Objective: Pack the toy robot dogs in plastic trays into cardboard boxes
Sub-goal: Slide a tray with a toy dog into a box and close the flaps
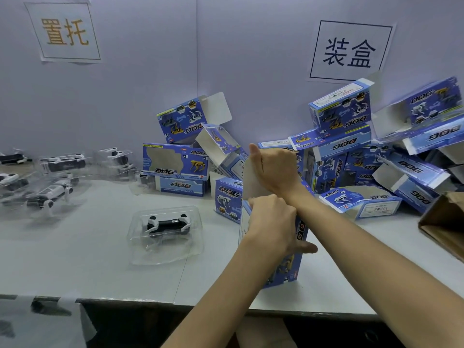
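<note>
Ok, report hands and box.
Left hand grips box, upright on table. Right hand holds its top flap. Tray with dog lies left, unpacked. Nothing between them.

"置托" sign [65, 32], "装盒" sign [349, 52], "DOG" boxes [175, 163]

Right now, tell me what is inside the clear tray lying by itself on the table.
The clear tray holds one black-and-white toy robot dog, lying flat. Its underside and anything beneath it are hidden by its body.

A black-and-white toy dog [167, 223] lies in its clear tray [194, 247], left of the upright blue box [285, 271].
</note>
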Motion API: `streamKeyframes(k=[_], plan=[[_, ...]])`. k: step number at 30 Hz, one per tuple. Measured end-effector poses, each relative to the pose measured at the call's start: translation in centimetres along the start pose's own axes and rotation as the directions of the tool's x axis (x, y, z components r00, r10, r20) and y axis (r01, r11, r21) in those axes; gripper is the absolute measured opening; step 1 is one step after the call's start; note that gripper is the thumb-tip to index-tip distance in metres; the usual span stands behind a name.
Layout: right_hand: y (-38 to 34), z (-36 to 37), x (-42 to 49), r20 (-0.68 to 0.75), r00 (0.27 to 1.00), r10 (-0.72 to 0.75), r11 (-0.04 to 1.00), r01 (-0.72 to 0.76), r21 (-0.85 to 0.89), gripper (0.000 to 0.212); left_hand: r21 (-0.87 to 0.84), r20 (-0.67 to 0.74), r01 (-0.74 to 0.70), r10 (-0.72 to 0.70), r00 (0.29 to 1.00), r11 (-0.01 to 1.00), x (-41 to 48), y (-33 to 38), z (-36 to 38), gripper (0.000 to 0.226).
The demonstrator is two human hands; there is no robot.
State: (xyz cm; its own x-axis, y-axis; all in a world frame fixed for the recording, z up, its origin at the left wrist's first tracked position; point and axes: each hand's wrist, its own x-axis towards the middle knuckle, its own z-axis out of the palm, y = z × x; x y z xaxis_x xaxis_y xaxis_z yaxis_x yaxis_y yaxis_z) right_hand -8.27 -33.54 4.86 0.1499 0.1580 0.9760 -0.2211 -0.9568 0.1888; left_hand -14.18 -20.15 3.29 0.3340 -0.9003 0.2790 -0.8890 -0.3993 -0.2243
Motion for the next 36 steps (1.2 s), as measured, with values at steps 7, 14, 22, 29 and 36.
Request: streamKeyframes(k=[7, 14, 22, 29, 36], plan=[[0.0, -0.2, -0.1, -0.013, 0.999, -0.03, 0.997, 0.031, 0.067, 0.072, -0.009, 0.03, 0.015, -0.015, 0.999, 1.0, -0.1, 0.1, -0.1, 0.069], [0.2, 0.5, -0.1, 0.05, 0.998, -0.024, 0.996, 0.019, 0.086, 0.076, -0.033, 0.062, 0.04, -0.038, 0.997, 0.999, -0.3, 0.2, -0.5, 0.07], [-1.0, -0.1, 0.0, 0.033, 0.991, -0.13, 0.941, 0.113, 0.319, 0.041, -0.028, 0.078, 0.045, -0.043, 0.996, 0.999, -0.4, 0.4, -0.8, 0.067], [0.2, -0.8, -0.2, 0.678, 0.706, 0.203, 0.911, -0.389, 0.133, 0.079, -0.047, 0.047, 0.036, -0.034, 0.998, 0.998, -0.7, 0.3, -0.6, 0.067], [0.7, -5.9, 2.2, 0.897, 0.433, 0.087, 0.818, -0.545, 0.184, 0.049, -0.123, 0.054, 0.114, -0.108, 0.993, 0.986, -0.7, 0.4, 0.3, 0.06]])
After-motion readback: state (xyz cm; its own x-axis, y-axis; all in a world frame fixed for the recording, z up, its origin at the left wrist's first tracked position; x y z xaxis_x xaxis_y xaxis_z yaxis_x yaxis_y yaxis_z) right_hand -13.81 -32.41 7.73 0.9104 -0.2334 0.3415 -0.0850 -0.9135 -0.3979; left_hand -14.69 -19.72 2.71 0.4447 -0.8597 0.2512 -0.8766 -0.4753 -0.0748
